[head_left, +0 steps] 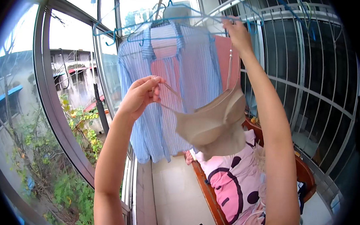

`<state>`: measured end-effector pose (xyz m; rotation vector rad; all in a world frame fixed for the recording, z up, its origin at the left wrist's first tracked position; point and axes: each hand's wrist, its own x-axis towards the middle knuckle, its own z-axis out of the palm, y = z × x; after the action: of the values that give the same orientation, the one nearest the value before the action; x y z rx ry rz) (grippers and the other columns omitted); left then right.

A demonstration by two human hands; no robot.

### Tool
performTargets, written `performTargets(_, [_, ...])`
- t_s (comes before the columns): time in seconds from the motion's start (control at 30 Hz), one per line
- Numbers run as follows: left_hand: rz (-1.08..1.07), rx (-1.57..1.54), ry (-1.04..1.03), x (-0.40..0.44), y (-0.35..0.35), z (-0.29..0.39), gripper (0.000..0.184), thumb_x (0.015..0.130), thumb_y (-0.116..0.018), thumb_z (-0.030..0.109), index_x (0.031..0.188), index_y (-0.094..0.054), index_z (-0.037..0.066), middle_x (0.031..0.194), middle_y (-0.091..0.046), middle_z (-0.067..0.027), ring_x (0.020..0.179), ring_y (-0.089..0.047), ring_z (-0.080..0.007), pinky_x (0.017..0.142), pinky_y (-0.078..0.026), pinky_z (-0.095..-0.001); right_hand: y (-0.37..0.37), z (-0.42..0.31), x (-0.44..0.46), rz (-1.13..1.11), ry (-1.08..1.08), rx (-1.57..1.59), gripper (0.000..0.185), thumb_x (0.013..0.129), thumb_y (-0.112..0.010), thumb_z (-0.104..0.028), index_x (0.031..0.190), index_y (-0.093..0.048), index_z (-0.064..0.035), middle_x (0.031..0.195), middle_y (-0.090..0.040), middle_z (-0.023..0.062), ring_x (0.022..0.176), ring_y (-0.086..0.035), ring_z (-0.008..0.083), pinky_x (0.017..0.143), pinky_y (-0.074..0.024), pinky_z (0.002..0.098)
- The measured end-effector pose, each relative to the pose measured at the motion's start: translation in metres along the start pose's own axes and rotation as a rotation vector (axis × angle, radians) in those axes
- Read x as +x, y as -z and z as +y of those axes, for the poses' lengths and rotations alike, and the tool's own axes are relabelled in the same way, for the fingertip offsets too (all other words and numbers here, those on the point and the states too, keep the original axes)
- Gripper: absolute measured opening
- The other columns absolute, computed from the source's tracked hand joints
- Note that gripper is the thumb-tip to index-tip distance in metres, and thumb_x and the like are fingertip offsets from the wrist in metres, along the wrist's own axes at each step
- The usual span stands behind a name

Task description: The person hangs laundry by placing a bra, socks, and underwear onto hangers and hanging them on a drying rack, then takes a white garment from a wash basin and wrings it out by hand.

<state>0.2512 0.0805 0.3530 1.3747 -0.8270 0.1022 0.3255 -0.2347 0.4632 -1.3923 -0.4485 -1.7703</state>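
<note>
Hanging toward twelve o'clock is a striped shirt; at five lies pink cloth. In front of the shirt, off centre toward four, dangles the bra. The left hand, at ten, pinches a strap between thumb and fingers. The right hand, at one, is partly curled by a blue hanger, its exact hold unclear.

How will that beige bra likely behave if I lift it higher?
The beige bra is probably light and flexible, with thin straps and soft-looking fabric. Its cups may hold some shape, since they look rounded in the air. It could swing or twist, as the left hand holds it by a strap.
</note>
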Motion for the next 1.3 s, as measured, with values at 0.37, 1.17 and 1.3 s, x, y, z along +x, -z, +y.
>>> performTargets(0.37, [-0.025, 0.023, -0.017, 0.017, -0.034, 0.005, 0.023, 0.091, -0.047, 0.022, 0.097, -0.056, 0.002, 0.067, -0.054, 0.0027, 0.056, -0.051, -0.0053, 0.058, -0.045, -0.0193, -0.029, -0.035, -0.039, -0.311, -0.152, 0.170, 0.034, 0.087, -0.051, -0.032, 0.074, -0.061, -0.0027, 0.056, -0.052, 0.0007, 0.047, -0.045, 0.0068, 0.046, -0.0362, 0.0230])
performTargets(1.17, [0.519, -0.221, 0.230, -0.167, 0.013, -0.156, 0.031, 0.088, -0.049, 0.012, 0.115, -0.051, -0.003, 0.110, -0.057, -0.0151, 0.066, -0.063, -0.0141, 0.059, -0.052, -0.0225, 0.204, -0.031, -0.346, -0.610, -0.945, 0.249, 0.030, 0.091, -0.048, -0.025, 0.075, -0.058, -0.0020, 0.052, -0.034, -0.0069, 0.044, -0.028, 0.0007, 0.040, -0.0192, 0.0175])
performTargets(1.3, [0.483, -0.305, 0.207, -0.167, 0.017, -0.161, 0.032, 0.087, -0.051, 0.012, 0.115, -0.050, -0.004, 0.110, -0.057, -0.0175, 0.063, -0.062, -0.0137, 0.056, -0.052, -0.0238, 0.218, -0.028, -0.349, -0.668, -0.935, 0.205, 0.031, 0.092, -0.048, -0.026, 0.076, -0.058, -0.0019, 0.051, -0.035, -0.0061, 0.044, -0.029, 0.0009, 0.041, -0.0201, 0.0171])
